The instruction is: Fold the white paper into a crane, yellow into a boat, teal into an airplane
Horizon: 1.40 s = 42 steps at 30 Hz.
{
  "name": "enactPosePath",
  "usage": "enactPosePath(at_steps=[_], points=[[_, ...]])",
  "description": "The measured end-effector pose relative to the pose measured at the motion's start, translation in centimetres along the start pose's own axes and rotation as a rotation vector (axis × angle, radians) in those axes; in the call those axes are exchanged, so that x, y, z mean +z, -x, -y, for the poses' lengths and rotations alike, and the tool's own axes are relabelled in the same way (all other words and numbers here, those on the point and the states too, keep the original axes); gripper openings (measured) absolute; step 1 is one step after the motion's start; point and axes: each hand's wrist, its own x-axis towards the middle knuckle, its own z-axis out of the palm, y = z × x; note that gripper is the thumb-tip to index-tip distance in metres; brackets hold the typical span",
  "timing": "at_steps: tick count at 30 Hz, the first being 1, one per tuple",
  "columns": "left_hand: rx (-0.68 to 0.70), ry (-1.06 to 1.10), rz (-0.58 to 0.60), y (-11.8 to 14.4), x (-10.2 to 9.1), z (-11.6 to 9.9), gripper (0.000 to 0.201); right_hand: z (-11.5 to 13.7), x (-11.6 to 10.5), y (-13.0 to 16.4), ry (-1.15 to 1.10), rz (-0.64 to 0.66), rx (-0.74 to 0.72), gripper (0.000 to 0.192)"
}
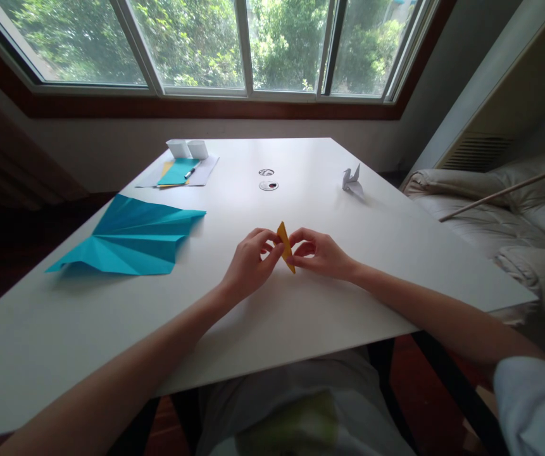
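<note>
A small piece of folded yellow paper is held upright and slightly tilted between my two hands, above the near middle of the white table. My left hand pinches it from the left, thumb and fingers closed on its edge. From the right, my right hand grips the same paper between thumb and fingertips. Parts of the paper are covered by my fingers. Left of my hands lies a large creased sheet of blue paper, its folds standing partly raised.
A white paper crane stands at the right. Two round discs lie near the middle. At the back left are two white boxes, a blue sheet and a pen. A sofa is beyond the right edge.
</note>
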Motion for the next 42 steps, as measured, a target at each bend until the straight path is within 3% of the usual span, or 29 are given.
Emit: enactPosePath(at_steps=[11, 19, 26, 34, 38, 42], points=[[-0.102, 0.219, 0.077, -0.1, -0.2, 0.2, 0.029, -0.4, 0.1, 0.1, -0.112, 0.027, 0.017, 0.029], [-0.14, 0.359, 0.015, -0.3, -0.1, 0.3, 0.024, -0.3, 0.0, -0.1, -0.218, 0.004, 0.059, 0.039], [-0.282, 0.61, 0.022, -0.7, -0.3, 0.4, 0.023, -0.3, -0.3, -0.7, -0.478, -0.043, 0.198, 0.026], [-0.36, 0.676, -0.002, -0.8, -0.4, 0.9, 0.025, -0.8, -0.8, -1.1, -0.784, -0.058, 0.356, 0.022], [-0.461, 0.712, 0.064, -0.8, -0.7, 0.6, 0.028, -0.5, -0.8, -1.2, -0.782, -0.111, 0.399, 0.02], [-0.53, 0.76, 0.153, -0.7, -0.8, 0.2, 0.034, -0.4, -0.7, -1.2, -0.698, -0.186, 0.351, 0.016]])
